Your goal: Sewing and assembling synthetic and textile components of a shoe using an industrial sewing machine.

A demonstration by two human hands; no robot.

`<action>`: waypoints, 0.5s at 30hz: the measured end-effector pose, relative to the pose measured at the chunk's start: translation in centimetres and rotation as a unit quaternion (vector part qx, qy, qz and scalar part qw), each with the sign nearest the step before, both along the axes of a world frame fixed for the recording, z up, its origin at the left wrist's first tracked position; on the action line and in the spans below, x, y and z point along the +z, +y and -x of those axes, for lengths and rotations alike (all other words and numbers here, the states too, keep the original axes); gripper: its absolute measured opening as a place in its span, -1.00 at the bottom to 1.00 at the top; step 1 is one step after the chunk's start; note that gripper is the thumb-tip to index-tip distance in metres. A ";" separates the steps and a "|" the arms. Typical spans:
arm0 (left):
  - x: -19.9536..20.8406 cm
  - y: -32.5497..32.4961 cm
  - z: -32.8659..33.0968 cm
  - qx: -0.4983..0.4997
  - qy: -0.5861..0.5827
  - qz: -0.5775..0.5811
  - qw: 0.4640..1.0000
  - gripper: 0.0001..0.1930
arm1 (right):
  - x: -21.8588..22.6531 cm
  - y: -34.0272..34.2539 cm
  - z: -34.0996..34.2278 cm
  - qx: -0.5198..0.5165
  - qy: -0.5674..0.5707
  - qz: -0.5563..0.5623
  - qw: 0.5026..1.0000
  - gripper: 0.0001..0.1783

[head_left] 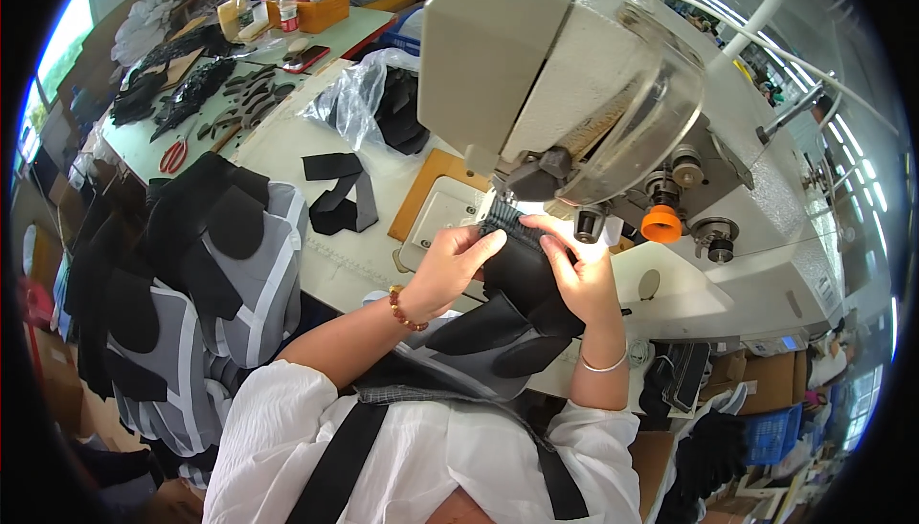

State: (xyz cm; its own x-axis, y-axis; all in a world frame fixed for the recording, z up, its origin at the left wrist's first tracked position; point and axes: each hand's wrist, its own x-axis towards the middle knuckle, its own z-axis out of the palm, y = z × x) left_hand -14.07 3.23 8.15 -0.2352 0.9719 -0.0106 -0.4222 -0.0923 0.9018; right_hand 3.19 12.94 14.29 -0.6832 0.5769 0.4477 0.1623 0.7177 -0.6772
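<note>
At your far left, grey fabric pieces [258, 261] with black patches and pale bands lie heaped, their rounded shapes overlapping. Behind them, red-handled scissors [174, 156] and curved dark strips [254, 93] lie on a pale green worktop [127, 144]. Next comes a flat black band [342, 208], folded at angles on your cream worktop [278, 146], then a crinkled, clear plastic bag [340, 98] with dark pieces inside. A row of fine scale marks runs along the near part of the cream worktop, too small to read.

Your left grip [450, 270], below a beaded bracelet [402, 312], pinches the black workpiece [522, 280], thumb on top. This workpiece lies between your two grips, its ribbed upper edge close under the sewing machine [507, 55], its smooth black and grey panels draping toward your lap. Your right grip [584, 280] touches its right side with the index finger extended; whether it pinches the cloth, you cannot tell. Right of it, the machine carries a glossy orange knob [661, 224] and, farther along, a small label [825, 287] with illegible print.
</note>
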 end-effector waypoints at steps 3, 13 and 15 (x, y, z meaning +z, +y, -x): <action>0.8 -1.7 1.4 0.018 0.023 0.009 1.000 -0.79 | 0.1 0.3 0.0 0.009 -0.015 0.018 1.000 -0.70; -1.8 -7.2 14.7 0.446 0.681 0.083 0.575 -0.87 | 0.1 0.3 0.8 0.017 0.065 -0.055 0.996 -0.73; -2.5 -7.2 16.0 0.417 0.710 0.163 0.544 -0.87 | 0.5 0.0 0.6 0.008 0.029 -0.024 0.999 -0.74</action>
